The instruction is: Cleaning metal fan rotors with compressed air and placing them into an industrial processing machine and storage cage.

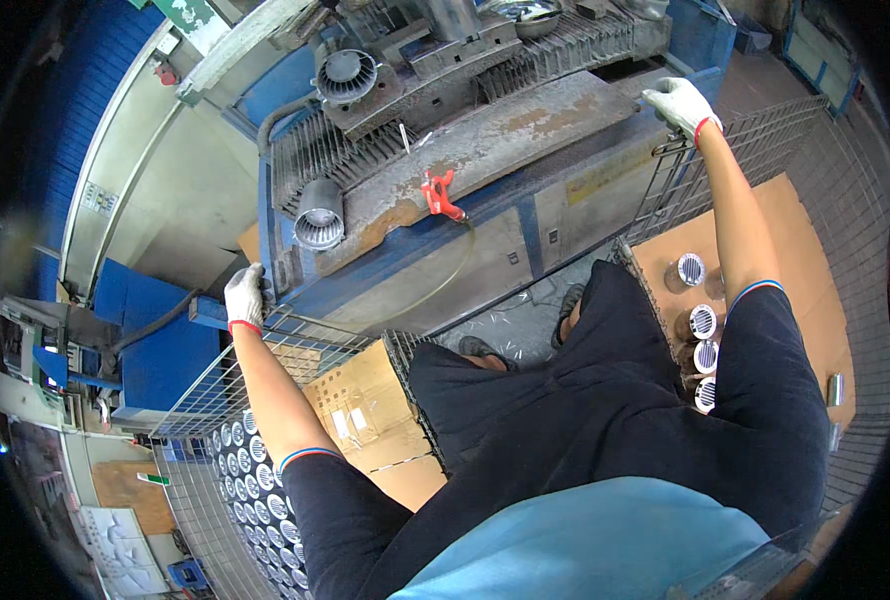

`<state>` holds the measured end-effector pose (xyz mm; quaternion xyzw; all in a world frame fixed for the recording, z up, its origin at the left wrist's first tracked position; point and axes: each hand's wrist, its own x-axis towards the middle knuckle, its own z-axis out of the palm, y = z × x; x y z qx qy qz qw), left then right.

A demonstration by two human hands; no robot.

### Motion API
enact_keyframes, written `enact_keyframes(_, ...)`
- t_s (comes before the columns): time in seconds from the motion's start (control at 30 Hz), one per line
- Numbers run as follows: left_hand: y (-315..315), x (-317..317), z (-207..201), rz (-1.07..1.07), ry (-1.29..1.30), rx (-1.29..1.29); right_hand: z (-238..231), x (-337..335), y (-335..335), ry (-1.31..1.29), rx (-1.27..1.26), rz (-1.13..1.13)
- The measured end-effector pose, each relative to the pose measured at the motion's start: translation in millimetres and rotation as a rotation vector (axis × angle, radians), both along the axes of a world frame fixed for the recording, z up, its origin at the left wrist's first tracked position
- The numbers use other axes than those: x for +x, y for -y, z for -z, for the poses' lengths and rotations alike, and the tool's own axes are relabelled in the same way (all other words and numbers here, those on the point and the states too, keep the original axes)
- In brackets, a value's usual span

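Both my hands wear white gloves with red cuffs and are spread wide apart. My left hand (245,296) is closed at the near left corner of the machine bed, beside the rim of the left wire cage (200,385); what its fingers grip is hidden. My right hand (683,107) curls over the top corner of the right wire cage (665,170). Between them, a red air gun (441,196) lies on the worn metal plate (505,130), its hose hanging down the front. A grey metal cylinder (320,215) sits at the plate's left end.
A round finned metal part (346,76) sits on the machine. Rows of round slotted parts (255,485) fill part of the left cage, near a cardboard sheet (365,400). More slotted cylinders (702,322) stand on cardboard (795,260) in the right cage. My legs are between the cages.
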<state>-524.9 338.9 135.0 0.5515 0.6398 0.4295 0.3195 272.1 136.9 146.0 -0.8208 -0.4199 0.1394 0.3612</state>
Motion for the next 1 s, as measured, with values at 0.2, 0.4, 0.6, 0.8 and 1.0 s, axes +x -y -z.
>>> enact_keyframes(0.2,3,1,-3,0.008,-0.01,0.011,-1,-1,1,0.041,0.006,-0.011)
enact_keyframes(0.4,5,4,-4,-0.016,-0.014,0.056,0,-1,1,0.009,0.012,0.003)
enact_keyframes(0.6,8,4,-6,-0.037,0.015,-0.032,0,0,1,0.015,-0.01,0.016)
enact_keyframes(0.8,10,8,-6,-0.046,-0.005,0.054,1,0,1,0.001,0.033,0.002)
enact_keyframes(1.0,14,11,-9,-0.047,-0.035,0.034,3,1,1,-0.011,0.032,0.004)
